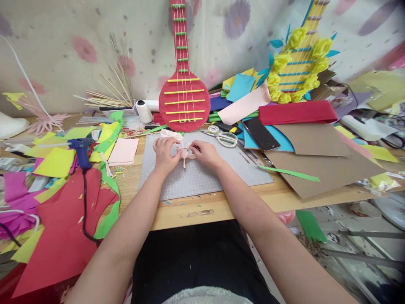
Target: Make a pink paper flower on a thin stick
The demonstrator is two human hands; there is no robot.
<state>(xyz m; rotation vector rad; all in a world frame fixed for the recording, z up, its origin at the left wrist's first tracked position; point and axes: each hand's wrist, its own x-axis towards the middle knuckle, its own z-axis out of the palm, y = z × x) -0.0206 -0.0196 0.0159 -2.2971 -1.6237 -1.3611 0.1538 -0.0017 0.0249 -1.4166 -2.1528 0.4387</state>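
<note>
My left hand (pixel 165 154) and my right hand (pixel 206 153) meet over the grey cutting mat (pixel 177 190), fingers pinched. Between them runs a thin stick (pixel 183 147), its ends hidden in my fingertips. A small pale pink piece of crepe paper (pixel 184 156) lies just below the stick, and I cannot tell how the two are joined. Beyond my left hand rests another pale pink paper piece (pixel 171 134). Scissors (pixel 226 139) with light handles lie on the mat past my right hand.
A red paper instrument (pixel 184 114) with strings stands upright behind the mat. To the left are a blue glue gun (pixel 81 152), a pink paper stack (pixel 123 151) and red paper (pixel 69 211). On the right lie a phone (pixel 262 133) and brown cardboard (pixel 316 173).
</note>
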